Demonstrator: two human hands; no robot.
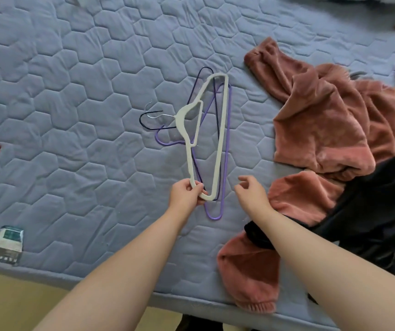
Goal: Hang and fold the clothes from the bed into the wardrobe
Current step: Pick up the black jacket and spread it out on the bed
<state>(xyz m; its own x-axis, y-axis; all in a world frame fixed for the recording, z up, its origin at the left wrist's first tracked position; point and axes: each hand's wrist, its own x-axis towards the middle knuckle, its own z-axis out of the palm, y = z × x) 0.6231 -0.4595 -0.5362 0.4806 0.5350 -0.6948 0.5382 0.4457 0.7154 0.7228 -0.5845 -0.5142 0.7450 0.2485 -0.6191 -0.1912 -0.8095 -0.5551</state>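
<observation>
Between the two hands on the bed [72, 91], three hangers lie stacked and nothing is hung or folded yet, so the task looks barely begun. The left hand [187, 193] pinches the near corner of a white hanger [181, 115], its fingers curled round the matte, velvety-looking frame. The right hand [251, 192] hovers just right of that corner, fingers loosely curled and holding nothing. Under the white hanger, running away from the fingers, lie a thin lilac wire hanger [226, 144] and a thin dark navy hanger [141, 119], each with a slim curved hook. Right of the right fingers sprawls a crumpled pink fleece garment [323, 130], plush and soft-looking; a matching pink piece [249, 273] droops over the bed edge, partly under a black garment [382, 211]. The bed cover is blue, quilted in hexagons. No wardrobe is in view.
</observation>
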